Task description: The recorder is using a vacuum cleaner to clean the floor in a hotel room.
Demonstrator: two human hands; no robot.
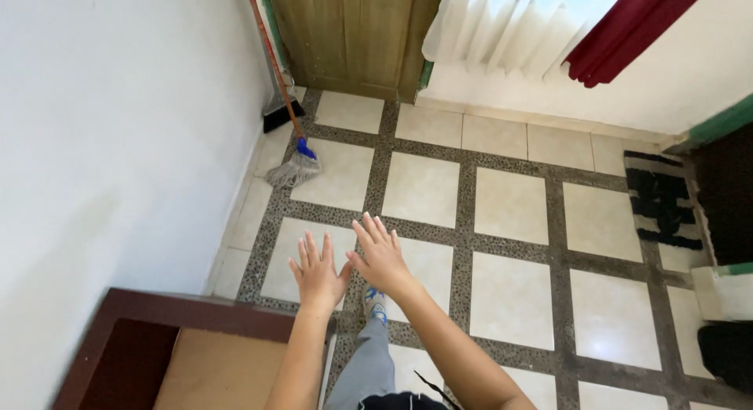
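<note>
My left hand (317, 273) and my right hand (380, 255) are stretched out in front of me, backs up, fingers spread, side by side with the thumbs almost touching. Neither holds anything. Below them I see my grey trouser leg (367, 371) and a blue and white shoe (375, 304) on the tiled floor (510, 206). A mop (296, 168) with an orange handle and grey strands leans against the white wall at the upper left, apart from both hands.
A dark brown wooden piece of furniture (180, 312) stands at the lower left beside my left arm. A wooden door (353, 34), a white curtain (510, 22) and a red curtain (627, 26) are at the top. A black and white mat (663, 198) lies at right.
</note>
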